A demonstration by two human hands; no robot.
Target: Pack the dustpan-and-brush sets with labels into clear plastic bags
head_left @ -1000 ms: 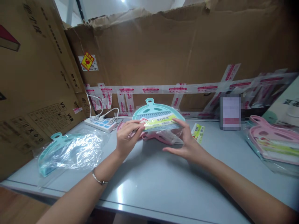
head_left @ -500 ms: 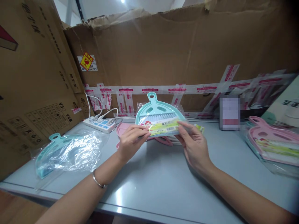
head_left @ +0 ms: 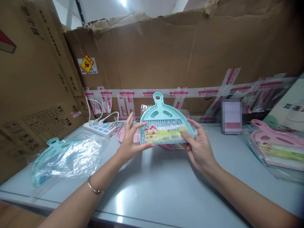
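Observation:
I hold a teal mini dustpan set (head_left: 163, 122) upright above the grey table (head_left: 166, 186), its handle loop pointing up. A brush and a yellow-green label card (head_left: 165, 134) lie across its lower part, inside clear plastic. My left hand (head_left: 131, 139) grips its left edge, thumb under the bottom corner and fingers spread behind. My right hand (head_left: 199, 145) grips the right edge, thumb on the card's end. A pink dustpan (head_left: 125, 134) lies on the table just behind the teal one.
A teal dustpan in a clear bag (head_left: 64, 156) lies at the left. A white power strip (head_left: 99, 128) with cables sits at the back left. Bagged pink dustpan sets (head_left: 275, 144) are stacked at the right. Taped cardboard walls (head_left: 178, 57) close off the back and left.
The teal dustpan has been raised off the table and tipped upright to face me. My left hand shifted from pinching the label card to holding the pan's left edge.

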